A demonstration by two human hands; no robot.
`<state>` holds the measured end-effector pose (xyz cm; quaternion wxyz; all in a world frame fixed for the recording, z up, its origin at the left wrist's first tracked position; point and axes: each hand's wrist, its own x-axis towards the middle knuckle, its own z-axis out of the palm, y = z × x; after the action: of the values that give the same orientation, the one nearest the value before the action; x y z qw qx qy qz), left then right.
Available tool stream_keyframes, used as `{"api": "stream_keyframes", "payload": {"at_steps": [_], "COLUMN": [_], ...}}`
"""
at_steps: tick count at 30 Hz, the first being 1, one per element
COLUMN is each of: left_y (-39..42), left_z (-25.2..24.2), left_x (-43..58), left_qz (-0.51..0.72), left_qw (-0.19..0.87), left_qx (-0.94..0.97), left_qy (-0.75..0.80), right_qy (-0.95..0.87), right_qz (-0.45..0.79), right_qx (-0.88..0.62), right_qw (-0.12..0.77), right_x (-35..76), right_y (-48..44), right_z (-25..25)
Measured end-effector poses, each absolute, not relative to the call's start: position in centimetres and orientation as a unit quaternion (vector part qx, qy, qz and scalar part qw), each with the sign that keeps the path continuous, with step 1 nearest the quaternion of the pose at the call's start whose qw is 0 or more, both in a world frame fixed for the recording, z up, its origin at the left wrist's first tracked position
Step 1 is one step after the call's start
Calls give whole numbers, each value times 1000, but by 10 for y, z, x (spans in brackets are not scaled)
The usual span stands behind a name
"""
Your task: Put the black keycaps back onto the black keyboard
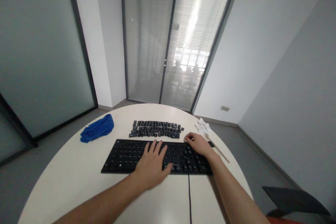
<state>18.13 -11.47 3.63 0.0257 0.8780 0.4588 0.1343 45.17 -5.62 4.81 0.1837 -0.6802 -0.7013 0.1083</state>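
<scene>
A black keyboard [123, 155] lies in front of me, its cable [189, 196] running from the near edge towards me. Much of its left and middle part shows bare key sockets; keys remain at the right end. My left hand [152, 162] rests on the middle of the keyboard with its fingers spread. Over the far right part of the keyboard is my right hand [195, 142], thumb and fingertips pressed together; whatever they hold is too small to make out. Beyond the keyboard, loose black keycaps [154, 129] are laid out in rows.
A crumpled blue cloth [97, 128] lies on the left of the round white table [70, 178]. To the right are white crumpled tissue [203, 126], a thin light stick [220, 152] and a small black piece [211, 144]. A dark chair [295, 199] stands at the lower right.
</scene>
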Motion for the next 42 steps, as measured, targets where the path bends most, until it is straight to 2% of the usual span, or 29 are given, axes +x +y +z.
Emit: {"api": "stream_keyframes", "payload": {"at_steps": [17, 23, 31, 42], "left_y": [-115, -115, -116, -116], "left_z": [37, 35, 37, 39], "left_x": [181, 181, 182, 183], "left_qz": [137, 138, 139, 128], "left_qw": [19, 21, 18, 22], "left_qx": [878, 879, 878, 877], "left_qy": [457, 457, 457, 462], "right_qy": [-680, -677, -668, -644], "right_qz": [51, 26, 29, 82], "right_qx": [-727, -733, -735, -717], "right_qw": [79, 66, 110, 254], "right_x": [447, 442, 446, 469], "right_y": [-18, -10, -17, -47], "right_z": [52, 50, 47, 43]}}
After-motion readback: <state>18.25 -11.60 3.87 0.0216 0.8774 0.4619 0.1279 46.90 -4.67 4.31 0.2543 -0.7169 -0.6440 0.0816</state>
